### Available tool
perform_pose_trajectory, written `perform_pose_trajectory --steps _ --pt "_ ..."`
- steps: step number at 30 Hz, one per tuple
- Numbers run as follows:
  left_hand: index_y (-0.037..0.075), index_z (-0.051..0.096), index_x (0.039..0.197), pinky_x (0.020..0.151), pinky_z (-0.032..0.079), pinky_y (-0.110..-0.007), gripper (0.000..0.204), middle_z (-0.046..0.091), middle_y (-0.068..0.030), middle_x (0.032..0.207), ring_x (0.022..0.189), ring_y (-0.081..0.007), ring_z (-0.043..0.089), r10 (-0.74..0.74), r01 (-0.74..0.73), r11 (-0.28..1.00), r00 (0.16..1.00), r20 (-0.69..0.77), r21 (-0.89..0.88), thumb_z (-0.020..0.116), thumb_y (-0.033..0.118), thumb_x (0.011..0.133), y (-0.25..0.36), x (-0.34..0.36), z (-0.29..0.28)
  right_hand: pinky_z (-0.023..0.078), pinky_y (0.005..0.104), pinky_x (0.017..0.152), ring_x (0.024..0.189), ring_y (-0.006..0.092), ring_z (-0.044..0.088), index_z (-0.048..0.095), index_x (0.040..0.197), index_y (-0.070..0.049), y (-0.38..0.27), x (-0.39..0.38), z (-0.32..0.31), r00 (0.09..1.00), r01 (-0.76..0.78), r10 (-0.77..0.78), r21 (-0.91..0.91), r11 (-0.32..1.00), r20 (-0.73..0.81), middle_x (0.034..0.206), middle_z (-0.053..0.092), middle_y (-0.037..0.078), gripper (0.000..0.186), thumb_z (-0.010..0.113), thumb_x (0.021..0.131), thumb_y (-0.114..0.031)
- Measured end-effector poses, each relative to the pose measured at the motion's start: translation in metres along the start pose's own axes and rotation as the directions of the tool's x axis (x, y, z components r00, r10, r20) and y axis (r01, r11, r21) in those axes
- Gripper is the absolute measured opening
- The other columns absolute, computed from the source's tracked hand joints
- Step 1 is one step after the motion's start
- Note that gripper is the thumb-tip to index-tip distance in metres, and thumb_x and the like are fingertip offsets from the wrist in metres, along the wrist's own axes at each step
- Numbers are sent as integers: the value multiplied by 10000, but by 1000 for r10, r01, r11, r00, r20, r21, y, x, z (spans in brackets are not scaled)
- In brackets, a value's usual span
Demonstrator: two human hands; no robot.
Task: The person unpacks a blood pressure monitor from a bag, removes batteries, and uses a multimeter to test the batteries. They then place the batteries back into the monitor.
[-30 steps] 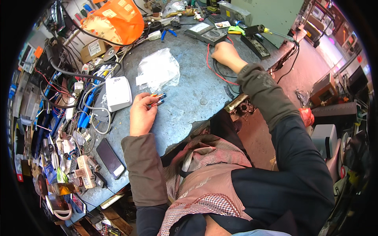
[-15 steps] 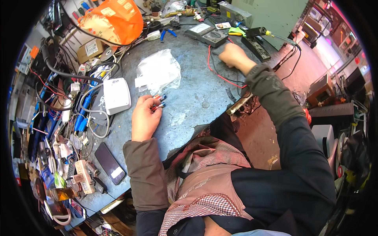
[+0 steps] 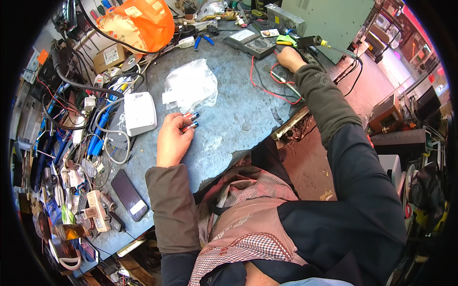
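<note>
My left hand [image 3: 172, 138] rests on the blue workbench [image 3: 224, 128], its fingers closed round a couple of batteries [image 3: 192, 116] in blue and orange-red wrap, whose ends stick out to the right. Far right, my right hand [image 3: 290, 59] is closed beside the analog multimeter [image 3: 251, 43]; its fingertips are turned away, so what they grip is hidden. Red and black test leads [image 3: 281, 98] loop on the bench just below it. A yellow-green handled tool [image 3: 286, 40] lies just beyond the hand.
A clear plastic bag [image 3: 191, 86] and a white box [image 3: 140, 113] lie mid-bench. Pliers with blue handles [image 3: 204, 41] are at the back. A phone [image 3: 129, 195] lies near left. Cables and tools crowd the left side; a soldering iron [image 3: 334, 45] projects at far right.
My right hand has moved slightly away toward the yellow-green handled tool. The red lead below it has shifted into a new loop. My left hand keeps hold of the batteries.
</note>
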State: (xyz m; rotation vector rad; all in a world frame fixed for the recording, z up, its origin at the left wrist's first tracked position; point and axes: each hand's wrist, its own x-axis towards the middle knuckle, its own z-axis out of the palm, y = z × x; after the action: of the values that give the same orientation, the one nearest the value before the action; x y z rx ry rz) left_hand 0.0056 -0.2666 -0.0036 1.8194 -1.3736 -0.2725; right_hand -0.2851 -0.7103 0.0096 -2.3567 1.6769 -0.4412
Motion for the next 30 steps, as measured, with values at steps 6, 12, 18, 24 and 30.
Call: perform_pose_trajectory --steps 6,12,18,24,30 --pt "0 775 1135 805 587 -366 257 694 -162 1322 876 -249 713 -17 16 1000 998 -54 -5 796 41 883 6 -4 0 590 483 956 1065 456 762 742 1161 95 -1 -48 -38 988 -123 151 467 876 -24 1106 775 319 399 656 981 -251" --pt "22 687 1384 693 488 -250 412 710 -48 1190 734 -68 532 16 -44 986 985 -172 -160 761 13 979 30 -3 4 600 436 883 1032 355 749 670 1294 20 -57 -172 -41 745 621 -428 296 726 -512 1101 746 201 320 617 990 -64" --pt "-11 545 1568 758 512 -276 572 743 -62 1174 847 -114 644 34 252 775 899 436 -580 583 407 1179 47 -14 15 592 461 800 926 351 729 651 1176 -55 -166 -273 2 647 721 -572 164 673 -504 1025 684 135 239 655 955 -144" --pt "-26 654 1432 1103 564 -420 574 714 -193 1421 1265 -272 709 -163 470 281 883 441 -837 509 480 1202 26 -10 7 577 467 837 986 371 728 637 1298 51 -207 -322 44 607 794 -584 376 479 -538 1075 731 159 400 671 954 -151" --pt "-6 693 1288 602 516 -275 346 800 -128 1024 689 -141 670 -251 519 308 853 458 -798 594 305 1173 10 -7 -6 605 471 814 881 348 761 787 1068 -76 -137 -300 -7 547 836 -664 286 469 -510 966 784 118 150 722 933 -82"
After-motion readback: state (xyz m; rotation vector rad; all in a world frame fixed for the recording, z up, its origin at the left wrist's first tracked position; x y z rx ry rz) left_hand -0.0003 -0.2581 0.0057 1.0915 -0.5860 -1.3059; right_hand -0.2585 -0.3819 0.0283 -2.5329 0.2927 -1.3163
